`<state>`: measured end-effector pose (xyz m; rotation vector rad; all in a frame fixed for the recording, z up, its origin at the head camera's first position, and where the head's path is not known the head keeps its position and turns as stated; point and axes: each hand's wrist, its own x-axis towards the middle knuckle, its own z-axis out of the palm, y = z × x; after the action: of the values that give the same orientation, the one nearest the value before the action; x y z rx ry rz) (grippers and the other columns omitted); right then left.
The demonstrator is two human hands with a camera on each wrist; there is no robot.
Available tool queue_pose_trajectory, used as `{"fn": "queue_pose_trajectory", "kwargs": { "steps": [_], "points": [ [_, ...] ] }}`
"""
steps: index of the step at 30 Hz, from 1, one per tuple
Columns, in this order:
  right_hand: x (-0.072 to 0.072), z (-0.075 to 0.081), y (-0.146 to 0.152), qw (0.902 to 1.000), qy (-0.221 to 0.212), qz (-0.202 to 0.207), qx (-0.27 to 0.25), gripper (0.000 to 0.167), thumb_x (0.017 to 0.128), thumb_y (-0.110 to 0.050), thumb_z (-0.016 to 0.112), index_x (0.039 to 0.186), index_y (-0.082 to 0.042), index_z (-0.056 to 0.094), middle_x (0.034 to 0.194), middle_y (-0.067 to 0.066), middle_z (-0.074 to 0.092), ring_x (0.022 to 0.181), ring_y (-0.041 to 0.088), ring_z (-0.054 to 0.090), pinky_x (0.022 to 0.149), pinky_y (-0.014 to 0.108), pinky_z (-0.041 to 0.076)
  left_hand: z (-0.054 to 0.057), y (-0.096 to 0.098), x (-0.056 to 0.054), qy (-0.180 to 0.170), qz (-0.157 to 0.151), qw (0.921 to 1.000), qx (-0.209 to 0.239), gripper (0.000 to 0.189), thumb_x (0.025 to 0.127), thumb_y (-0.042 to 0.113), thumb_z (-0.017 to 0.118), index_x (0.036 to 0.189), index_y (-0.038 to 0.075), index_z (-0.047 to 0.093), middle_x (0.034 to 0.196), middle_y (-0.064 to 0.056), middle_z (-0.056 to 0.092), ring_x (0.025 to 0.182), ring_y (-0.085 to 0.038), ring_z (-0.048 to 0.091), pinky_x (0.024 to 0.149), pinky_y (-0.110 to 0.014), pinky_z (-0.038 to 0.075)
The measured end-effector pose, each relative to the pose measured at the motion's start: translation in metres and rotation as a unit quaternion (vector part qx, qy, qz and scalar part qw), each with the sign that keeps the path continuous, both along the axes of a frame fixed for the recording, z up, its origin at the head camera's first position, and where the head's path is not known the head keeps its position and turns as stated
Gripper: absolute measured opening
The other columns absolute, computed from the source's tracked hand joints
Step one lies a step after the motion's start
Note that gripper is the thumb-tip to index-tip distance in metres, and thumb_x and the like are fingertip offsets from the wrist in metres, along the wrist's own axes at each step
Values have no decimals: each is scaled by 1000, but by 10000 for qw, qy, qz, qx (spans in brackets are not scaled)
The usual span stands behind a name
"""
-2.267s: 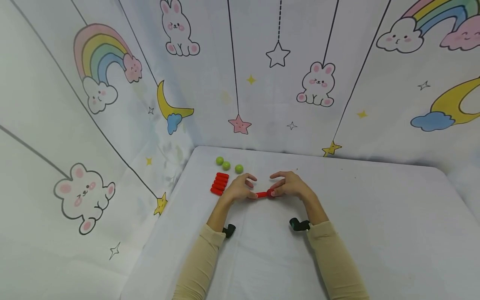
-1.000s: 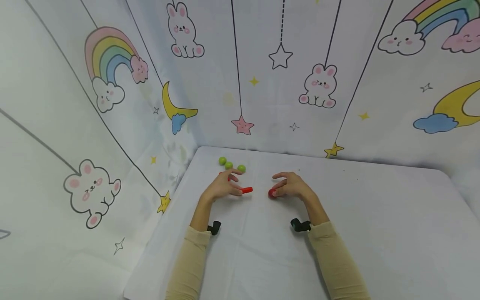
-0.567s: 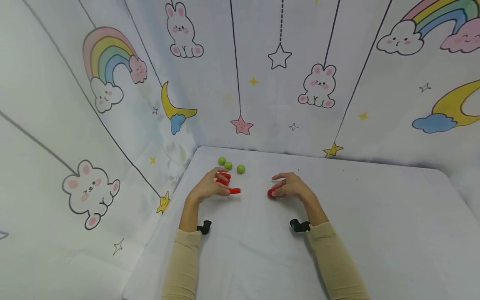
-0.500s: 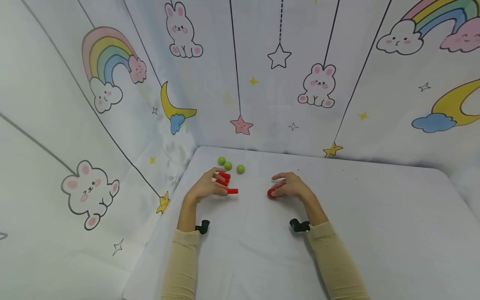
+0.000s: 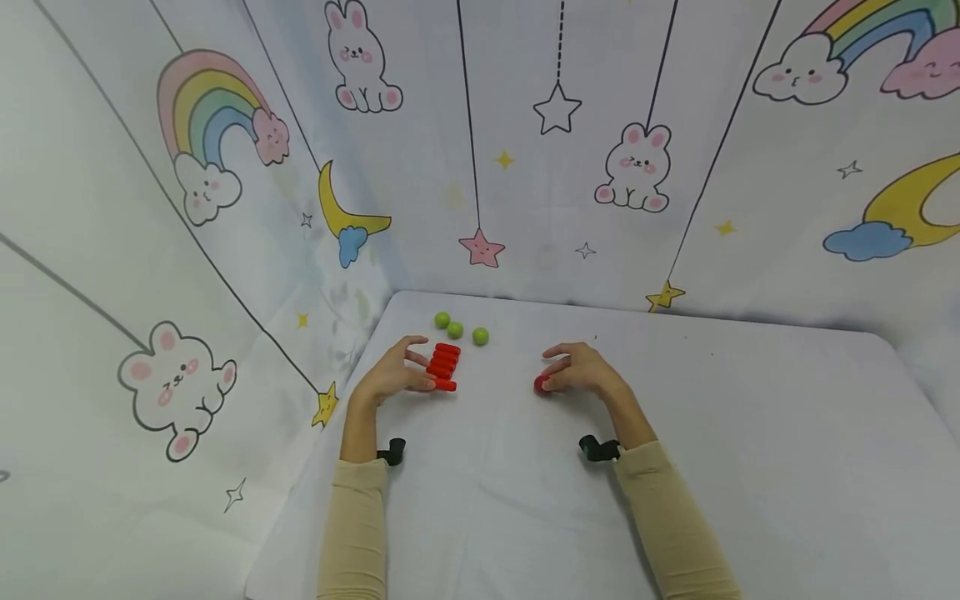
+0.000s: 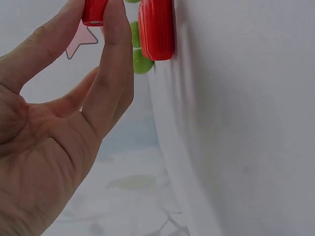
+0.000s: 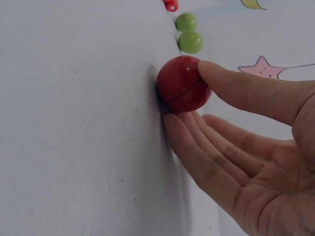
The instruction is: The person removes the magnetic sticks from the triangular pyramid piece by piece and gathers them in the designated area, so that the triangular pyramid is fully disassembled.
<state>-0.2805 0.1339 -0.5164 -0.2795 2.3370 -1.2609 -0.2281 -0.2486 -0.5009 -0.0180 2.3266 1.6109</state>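
Note:
In the head view my left hand pinches a short red rod between thumb and fingers, just in front of a row of several red rods. The left wrist view shows the hollow end of the pinched rod between the fingertips, and the row of rods close by on the table. My right hand pinches a glossy dark red ball. Seen from the right wrist, this ball lies close against the tabletop, thumb on one side and fingers on the other.
Behind the rods lie 3 green balls near the back left of the white table. A white curtain printed with rabbits, stars and rainbows hangs along the back and left edges. Each wrist carries a small black camera.
My left hand has pulled its red rod away from the ball, moving left to the front of the rod row. The right hand stays in place with the red ball.

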Motion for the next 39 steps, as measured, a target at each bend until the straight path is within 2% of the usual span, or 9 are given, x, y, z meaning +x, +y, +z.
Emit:
{"fn": "queue_pose_trajectory", "kwargs": {
  "steps": [12, 18, 23, 30, 35, 39],
  "points": [
    [0, 0, 2, 9999, 72, 72, 15, 61, 88, -15, 84, 143, -5, 59, 115, 9, 76, 105, 24, 70, 93, 44, 53, -7, -20, 1, -79, 191, 9994, -262, 86, 87, 1, 82, 159, 8, 36, 138, -24, 53, 108, -29, 71, 91, -37, 59],
    [0, 0, 2, 9999, 58, 104, -24, 61, 89, -16, 83, 143, -4, 59, 116, 10, 76, 104, 23, 70, 91, 42, 54, -13, -21, -2, -174, 153, 9994, -237, 85, 86, 1, 83, 158, 6, 38, 135, -25, 52, 105, -27, 72, 88, -34, 58],
    [0, 1, 2, 10000, 33, 90, 1, 61, 88, -17, 84, 142, -4, 59, 115, 9, 76, 101, 22, 69, 88, 39, 54, -18, -20, -3, -276, 247, 9990, -240, 84, 85, 1, 83, 157, 6, 40, 131, -24, 53, 102, -26, 72, 86, -33, 58],
    [-1, -1, 1, 10000, -7, 39, 7, 62, 87, -17, 86, 142, -7, 60, 115, 8, 75, 103, 23, 69, 91, 40, 53, -21, -20, -2, -275, 355, 9972, -601, 79, 86, 7, 84, 154, 8, 45, 127, -21, 56, 97, -28, 65, 87, -34, 55],
    [-1, -1, 1, 10000, 3, 16, 31, 61, 86, -16, 86, 140, -7, 61, 114, 7, 75, 100, 22, 69, 90, 40, 53, -24, -20, -4, -221, 341, 9961, -785, 76, 86, 12, 85, 152, 8, 48, 126, -20, 58, 97, -28, 65, 88, -36, 54],
    [-1, -1, -1, 10000, 17, -37, 69, 62, 85, -17, 87, 141, -7, 62, 113, 6, 76, 102, 23, 69, 93, 44, 52, -24, -21, -4, -173, 334, 9947, -958, 75, 86, 14, 85, 152, 8, 49, 125, -19, 59, 100, -29, 64, 90, -38, 53]
  ]
}}
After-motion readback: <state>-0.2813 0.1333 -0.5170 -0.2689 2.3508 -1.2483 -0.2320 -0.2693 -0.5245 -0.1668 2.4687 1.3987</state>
